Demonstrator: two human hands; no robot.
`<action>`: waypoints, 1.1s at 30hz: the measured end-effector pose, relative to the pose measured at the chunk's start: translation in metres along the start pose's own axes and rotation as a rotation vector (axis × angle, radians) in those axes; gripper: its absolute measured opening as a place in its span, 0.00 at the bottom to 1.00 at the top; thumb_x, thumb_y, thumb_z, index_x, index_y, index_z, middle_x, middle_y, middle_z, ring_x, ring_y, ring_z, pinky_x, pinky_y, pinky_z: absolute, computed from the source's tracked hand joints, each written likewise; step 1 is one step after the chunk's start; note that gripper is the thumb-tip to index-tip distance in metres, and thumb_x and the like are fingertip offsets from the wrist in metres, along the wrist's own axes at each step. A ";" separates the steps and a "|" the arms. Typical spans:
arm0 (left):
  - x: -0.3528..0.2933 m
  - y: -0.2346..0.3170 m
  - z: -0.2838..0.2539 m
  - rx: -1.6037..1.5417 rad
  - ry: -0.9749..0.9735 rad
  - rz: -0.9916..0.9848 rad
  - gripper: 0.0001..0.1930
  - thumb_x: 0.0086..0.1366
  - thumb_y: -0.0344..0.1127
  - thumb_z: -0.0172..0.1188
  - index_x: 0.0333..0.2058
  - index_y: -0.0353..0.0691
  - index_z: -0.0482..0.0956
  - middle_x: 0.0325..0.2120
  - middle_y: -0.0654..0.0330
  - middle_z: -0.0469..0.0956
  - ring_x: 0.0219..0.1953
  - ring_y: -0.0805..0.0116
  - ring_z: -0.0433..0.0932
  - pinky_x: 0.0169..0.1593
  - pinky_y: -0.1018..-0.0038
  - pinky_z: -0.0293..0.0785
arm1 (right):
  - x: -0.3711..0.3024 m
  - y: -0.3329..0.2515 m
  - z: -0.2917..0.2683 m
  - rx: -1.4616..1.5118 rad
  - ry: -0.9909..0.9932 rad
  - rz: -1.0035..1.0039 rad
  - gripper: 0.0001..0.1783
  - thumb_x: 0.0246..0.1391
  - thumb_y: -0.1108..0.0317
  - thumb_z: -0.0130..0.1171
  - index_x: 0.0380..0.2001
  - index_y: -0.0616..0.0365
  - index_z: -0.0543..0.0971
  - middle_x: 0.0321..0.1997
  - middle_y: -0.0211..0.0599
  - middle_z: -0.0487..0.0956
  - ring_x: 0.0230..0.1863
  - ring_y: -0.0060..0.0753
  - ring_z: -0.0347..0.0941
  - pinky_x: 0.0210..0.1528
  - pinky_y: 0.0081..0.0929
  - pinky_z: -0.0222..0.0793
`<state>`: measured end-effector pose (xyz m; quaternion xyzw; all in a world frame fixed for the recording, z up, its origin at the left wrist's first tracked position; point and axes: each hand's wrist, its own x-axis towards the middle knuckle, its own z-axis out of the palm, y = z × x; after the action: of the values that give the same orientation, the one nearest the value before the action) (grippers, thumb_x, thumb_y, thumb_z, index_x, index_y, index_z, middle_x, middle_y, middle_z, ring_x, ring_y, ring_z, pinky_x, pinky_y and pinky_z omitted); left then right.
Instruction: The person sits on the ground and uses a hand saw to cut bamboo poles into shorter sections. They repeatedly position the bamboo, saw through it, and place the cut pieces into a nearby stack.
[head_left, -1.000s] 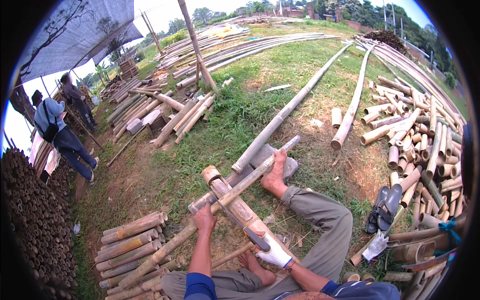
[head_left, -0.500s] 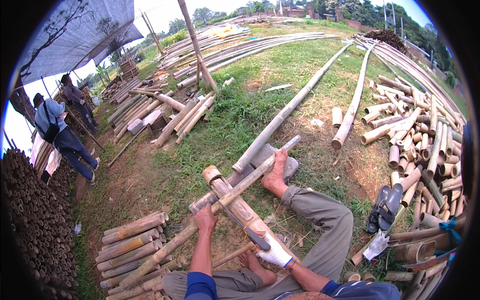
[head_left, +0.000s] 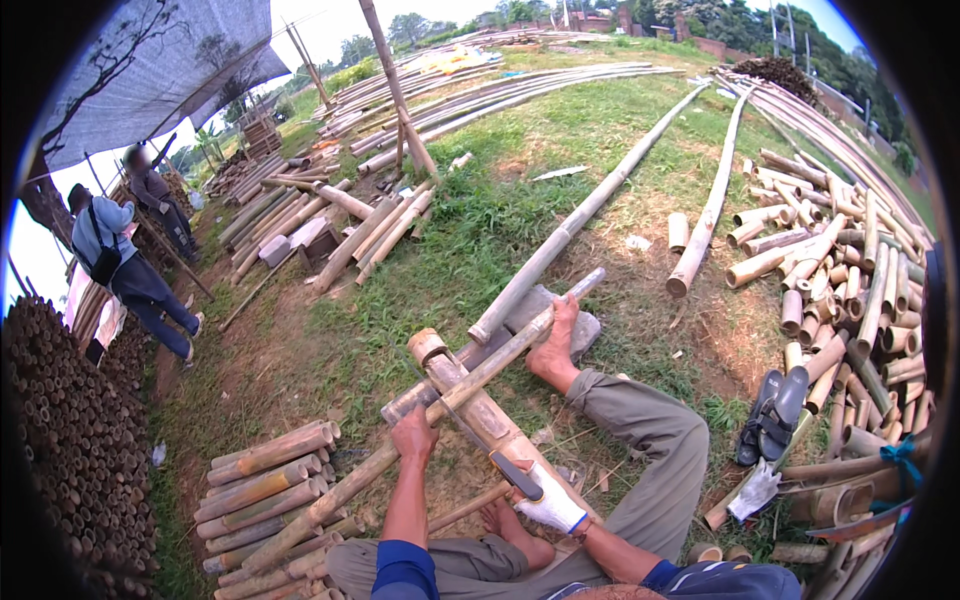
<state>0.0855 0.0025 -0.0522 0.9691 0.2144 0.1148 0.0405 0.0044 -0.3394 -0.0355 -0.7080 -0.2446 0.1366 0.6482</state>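
Bamboo pole (head_left: 500,362) lies aslant in front of the sitter, across thick bamboo piece (head_left: 488,422), lower end running over the short-length stack (head_left: 262,485). L hand (head_left: 412,436), bare, clenched round pole; R hand (head_left: 548,505), in white work glove, wrapped round handle of saw (head_left: 520,478), blade up against pole just R of L hand. R foot (head_left: 552,355) on pole near its far end, by grey block (head_left: 575,335). Progress, my est.: sawing at an unfinished stage; pole looks whole, no parted bit at blade, so the severing is left. Kerf depth n/a, too small to tell. Counts: 1 pole in hand, 1 thick piece under it, 1 saw. Stack at L: approx 10 lengths visible, overlap hides true no. On grass beyond: 2 long poles (head_left: 600,200), 1 short offcut (head_left: 678,232) beside the R-hand one. At R: 2 dk sandals (head_left: 784,422), 1 spare white glove (head_left: 755,490) nr them; pile of cut bamboo (head_left: 873,300), too many to count. Far L: 2 ppl (head_left: 112,240) standing, apart from the work.
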 end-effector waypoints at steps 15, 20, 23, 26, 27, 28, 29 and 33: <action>-0.002 0.011 -0.014 -0.019 -0.036 -0.004 0.17 0.52 0.38 0.78 0.40 0.43 0.84 0.37 0.49 0.89 0.41 0.44 0.89 0.45 0.51 0.85 | 0.001 0.010 -0.002 0.033 -0.003 -0.003 0.35 0.57 0.73 0.70 0.68 0.57 0.72 0.53 0.38 0.79 0.50 0.29 0.77 0.55 0.30 0.76; -0.003 0.011 -0.011 -0.024 -0.012 0.009 0.17 0.53 0.39 0.79 0.39 0.43 0.84 0.34 0.48 0.89 0.39 0.43 0.89 0.44 0.51 0.85 | 0.000 0.014 -0.002 0.091 -0.039 0.107 0.35 0.57 0.73 0.70 0.68 0.58 0.72 0.54 0.40 0.79 0.51 0.32 0.78 0.57 0.31 0.76; -0.002 0.015 -0.011 -0.003 -0.038 -0.011 0.18 0.53 0.42 0.79 0.39 0.43 0.83 0.35 0.47 0.89 0.40 0.43 0.89 0.44 0.51 0.85 | 0.000 0.020 -0.002 0.067 -0.017 0.069 0.35 0.57 0.73 0.69 0.68 0.57 0.72 0.54 0.41 0.79 0.52 0.34 0.78 0.57 0.31 0.76; -0.001 0.015 -0.010 -0.005 -0.045 -0.009 0.19 0.54 0.43 0.80 0.40 0.43 0.83 0.35 0.47 0.89 0.40 0.43 0.89 0.45 0.51 0.85 | -0.001 0.019 -0.002 0.053 -0.002 0.051 0.35 0.57 0.73 0.69 0.68 0.57 0.72 0.54 0.42 0.79 0.52 0.34 0.79 0.57 0.32 0.76; -0.001 0.014 -0.010 -0.008 -0.043 -0.011 0.20 0.54 0.44 0.80 0.40 0.43 0.84 0.35 0.47 0.89 0.40 0.43 0.89 0.45 0.51 0.85 | -0.001 0.017 -0.002 0.056 0.000 0.053 0.35 0.58 0.72 0.69 0.68 0.57 0.72 0.54 0.42 0.79 0.52 0.35 0.79 0.57 0.32 0.76; -0.001 0.011 -0.009 -0.010 -0.041 -0.016 0.20 0.54 0.45 0.79 0.41 0.43 0.84 0.35 0.46 0.89 0.40 0.42 0.89 0.45 0.50 0.85 | -0.001 0.013 -0.002 0.044 -0.007 0.060 0.35 0.58 0.72 0.69 0.68 0.57 0.72 0.54 0.42 0.79 0.52 0.35 0.79 0.57 0.32 0.76; -0.001 0.008 -0.008 -0.012 -0.038 -0.021 0.20 0.54 0.46 0.79 0.42 0.43 0.85 0.34 0.46 0.88 0.40 0.42 0.89 0.46 0.50 0.84 | -0.001 0.010 -0.002 0.033 -0.014 0.068 0.35 0.58 0.72 0.69 0.68 0.57 0.72 0.54 0.42 0.79 0.53 0.35 0.79 0.57 0.33 0.76; 0.001 0.008 -0.006 -0.015 -0.045 -0.019 0.20 0.55 0.46 0.79 0.42 0.43 0.85 0.35 0.46 0.89 0.40 0.42 0.89 0.46 0.50 0.85 | 0.000 0.007 -0.004 -0.003 0.001 0.039 0.35 0.58 0.71 0.68 0.68 0.57 0.72 0.54 0.42 0.79 0.51 0.34 0.79 0.56 0.32 0.76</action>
<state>0.0880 -0.0044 -0.0453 0.9690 0.2220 0.0943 0.0536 0.0071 -0.3432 -0.0415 -0.7135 -0.2309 0.1486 0.6446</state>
